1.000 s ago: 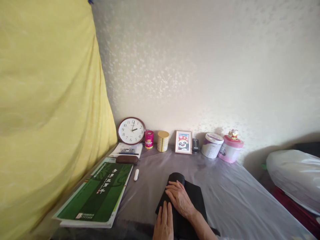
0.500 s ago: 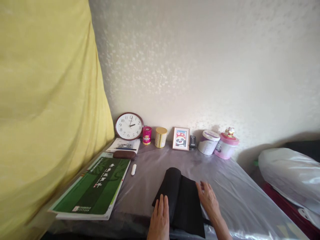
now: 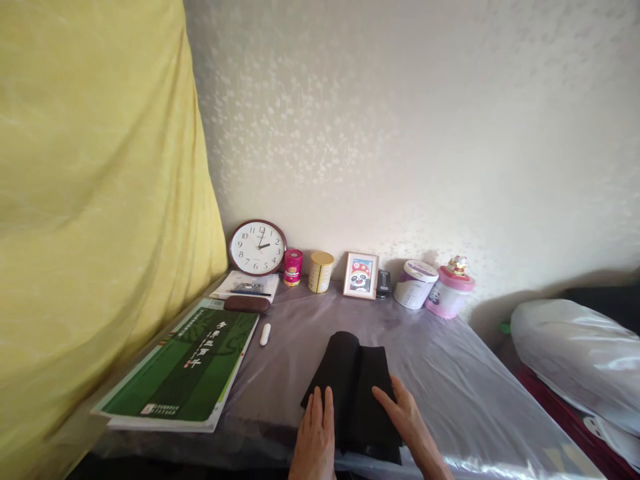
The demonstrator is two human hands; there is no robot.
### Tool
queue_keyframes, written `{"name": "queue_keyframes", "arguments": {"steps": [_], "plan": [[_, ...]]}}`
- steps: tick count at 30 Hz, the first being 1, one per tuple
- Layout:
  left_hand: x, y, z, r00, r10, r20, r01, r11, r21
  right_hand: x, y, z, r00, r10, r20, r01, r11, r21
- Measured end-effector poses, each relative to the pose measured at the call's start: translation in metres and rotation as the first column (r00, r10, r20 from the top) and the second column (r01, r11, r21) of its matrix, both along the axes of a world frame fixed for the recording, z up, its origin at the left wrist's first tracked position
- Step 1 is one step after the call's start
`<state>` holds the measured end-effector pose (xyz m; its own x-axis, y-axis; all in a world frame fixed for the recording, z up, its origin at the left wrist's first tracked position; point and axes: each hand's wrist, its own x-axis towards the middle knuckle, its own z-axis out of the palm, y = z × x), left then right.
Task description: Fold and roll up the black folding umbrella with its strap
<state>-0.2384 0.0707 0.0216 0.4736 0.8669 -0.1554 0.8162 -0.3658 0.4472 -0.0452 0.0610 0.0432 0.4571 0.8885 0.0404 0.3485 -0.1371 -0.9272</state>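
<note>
A black folded cloth [image 3: 367,400] lies on the table in front of me, its left part bulging like a loose roll and its right part flatter. My left hand [image 3: 316,427] rests on the lower left of it, fingers stretched out and nearly parallel. At the right edge, my right hand [image 3: 405,413] has its thumb over the cloth and its fingers apart from the thumb along the side. Whether any fingertip reaches under that edge is hidden.
Left of the cloth lie a green book [image 3: 185,373], a white stick-like object [image 3: 265,334] and a brown case [image 3: 247,305]. Along the wall stand a clock [image 3: 258,248], a pink tin [image 3: 293,268], a yellow-lidded can [image 3: 321,273], a picture frame [image 3: 361,275] and two tubs [image 3: 415,285].
My right hand has moved left, bringing its thumb over the cloth's right part. That part looks slightly narrower. My left hand stays on the left side. The view has shifted a little.
</note>
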Motion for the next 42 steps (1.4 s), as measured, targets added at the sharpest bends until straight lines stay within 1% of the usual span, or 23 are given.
{"name": "queue_keyframes", "arguments": {"steps": [3, 6, 9, 14, 16, 20, 22, 25, 26, 28, 30, 31, 32, 34, 35, 37, 39, 42], "plan": [[0.001, -0.001, 0.004, 0.999, 0.006, -0.036, -0.006, 1.0, -0.007, -0.018, 0.013, 0.016, 0.991, 0.099, -0.086, -0.096, 0.994, 0.044], [0.003, 0.001, 0.003, 0.998, 0.009, -0.062, -0.01, 1.0, -0.006, -0.036, 0.028, 0.024, 0.967, 0.175, -0.184, -0.16, 0.983, 0.094], [0.005, 0.004, -0.005, 0.998, 0.015, -0.058, -0.014, 1.0, 0.014, -0.052, 0.042, 0.024, 0.933, 0.236, -0.273, -0.207, 0.97, 0.131], [0.003, 0.009, -0.023, 1.0, 0.004, -0.016, -0.003, 0.999, 0.054, -0.066, 0.059, 0.014, 0.925, 0.269, -0.267, -0.239, 0.961, 0.139], [0.001, 0.01, -0.03, 1.0, -0.001, 0.009, 0.001, 0.997, 0.078, -0.069, 0.064, 0.011, 0.938, 0.26, -0.23, -0.238, 0.964, 0.119], [-0.005, 0.012, -0.043, 0.998, -0.01, 0.06, 0.002, 0.99, 0.14, -0.071, 0.072, 0.005, 0.976, 0.215, -0.029, -0.214, 0.977, 0.02], [-0.012, 0.014, -0.049, 0.996, -0.041, 0.078, 0.029, 0.988, 0.153, -0.071, 0.075, 0.002, 0.975, 0.217, 0.057, -0.216, 0.976, -0.02], [-0.025, 0.016, -0.054, 0.988, -0.094, 0.12, 0.073, 0.983, 0.168, -0.071, 0.077, -0.001, 0.966, 0.225, 0.126, -0.219, 0.974, -0.064], [-0.03, 0.016, -0.054, 0.988, -0.092, 0.125, 0.069, 0.983, 0.171, -0.071, 0.077, 0.0, 0.962, 0.239, 0.135, -0.229, 0.97, -0.081], [-0.036, 0.014, -0.049, 0.993, -0.042, 0.108, 0.022, 0.982, 0.187, -0.072, 0.075, 0.001, 0.943, 0.302, 0.136, -0.288, 0.951, -0.113], [-0.037, 0.011, -0.04, 0.996, 0.029, 0.083, -0.047, 0.974, 0.221, -0.074, 0.072, 0.005, 0.911, 0.393, 0.127, -0.379, 0.918, -0.118], [-0.035, 0.009, -0.035, 0.996, 0.039, 0.078, -0.056, 0.971, 0.233, -0.074, 0.071, 0.006, 0.894, 0.429, 0.128, -0.416, 0.902, -0.113], [-0.032, 0.008, -0.029, 0.996, 0.03, 0.079, -0.048, 0.972, 0.229, -0.075, 0.069, 0.008, 0.88, 0.455, 0.136, -0.443, 0.89, -0.108], [-0.024, 0.008, -0.019, 0.994, -0.04, 0.101, 0.017, 0.977, 0.212, -0.076, 0.067, 0.011, 0.861, 0.481, 0.165, -0.47, 0.877, -0.105], [-0.02, 0.008, -0.016, 0.993, -0.041, 0.115, 0.016, 0.978, 0.21, -0.077, 0.065, 0.012, 0.852, 0.492, 0.178, -0.481, 0.87, -0.106], [-0.012, 0.01, -0.014, 0.989, -0.083, 0.123, 0.059, 0.98, 0.188, -0.077, 0.063, 0.013, 0.83, 0.523, 0.194, -0.513, 0.852, -0.103], [-0.007, 0.013, -0.016, 0.989, -0.09, 0.115, 0.07, 0.984, 0.164, -0.078, 0.059, 0.014, 0.804, 0.545, 0.237, -0.54, 0.836, -0.092], [-0.004, 0.015, -0.022, 0.994, -0.04, 0.098, 0.027, 0.99, 0.138, -0.076, 0.051, 0.015, 0.767, 0.515, 0.383, -0.536, 0.842, -0.058]]}}
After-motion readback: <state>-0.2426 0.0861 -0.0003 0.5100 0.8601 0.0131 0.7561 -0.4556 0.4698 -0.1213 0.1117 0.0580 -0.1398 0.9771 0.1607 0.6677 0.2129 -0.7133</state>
